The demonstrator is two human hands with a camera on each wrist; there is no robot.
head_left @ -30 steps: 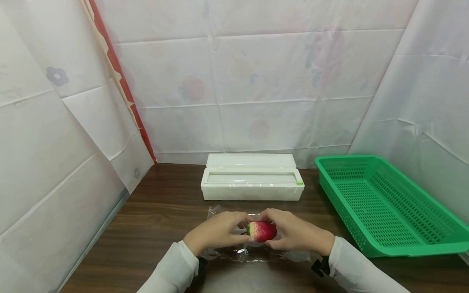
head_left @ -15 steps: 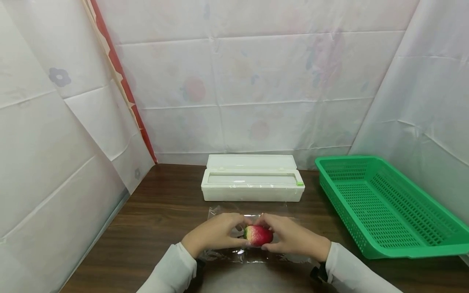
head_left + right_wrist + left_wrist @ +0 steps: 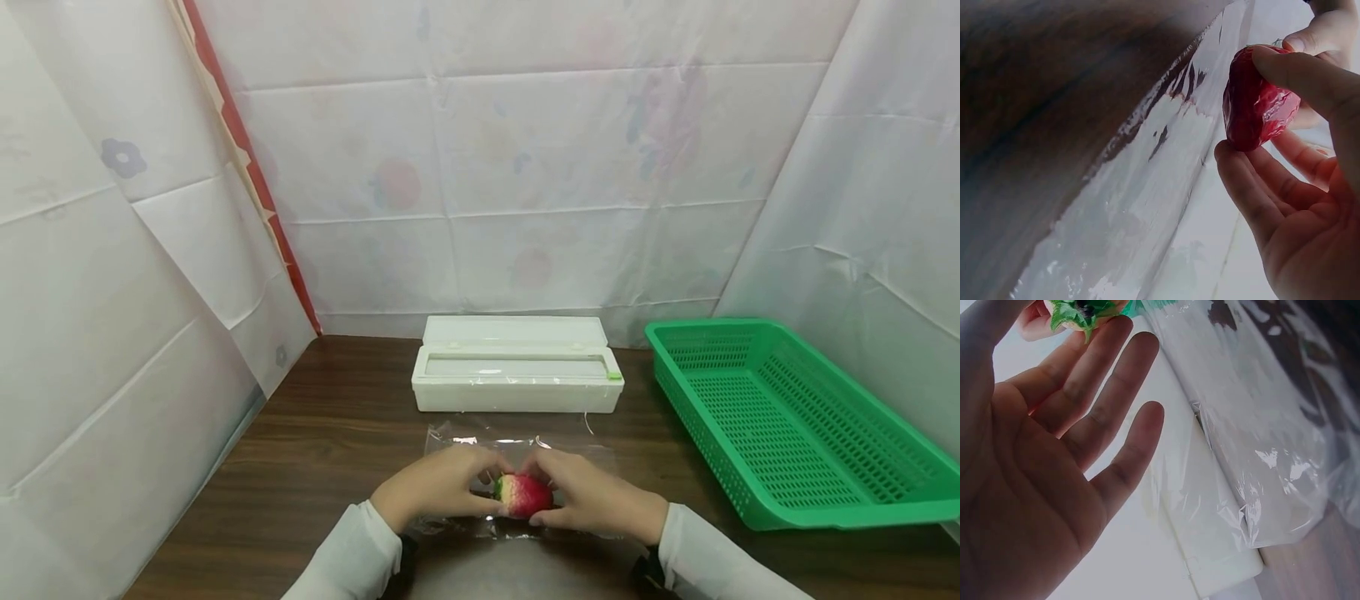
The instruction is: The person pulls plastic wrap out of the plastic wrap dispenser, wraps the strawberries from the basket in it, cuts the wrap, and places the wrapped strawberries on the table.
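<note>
Between both hands is a large red strawberry (image 3: 525, 495), pale near its green leaves, which point left. My left hand (image 3: 446, 483) holds the leafy end between thumb and fingertips; in the left wrist view its outer fingers (image 3: 1110, 403) are spread and fairly straight. The right hand (image 3: 592, 497) pinches the red tip, and its thumb and fingers show around the glossy strawberry (image 3: 1254, 103) in the right wrist view. Below them a sheet of clear cling film (image 3: 444, 435) lies on the table, its wrinkles catching light. The forearms hide part of the film.
Behind the film stands a white cling film dispenser (image 3: 517, 396) with its lid raised and a green slider at its right end. A green perforated basket (image 3: 697, 417) sits to the right on the dark wooden table (image 3: 300, 467). White patterned sheets hang around the table.
Both hands have moved the strawberry slightly left and nearer to the person over the film. The dispenser and basket have stayed in place.
</note>
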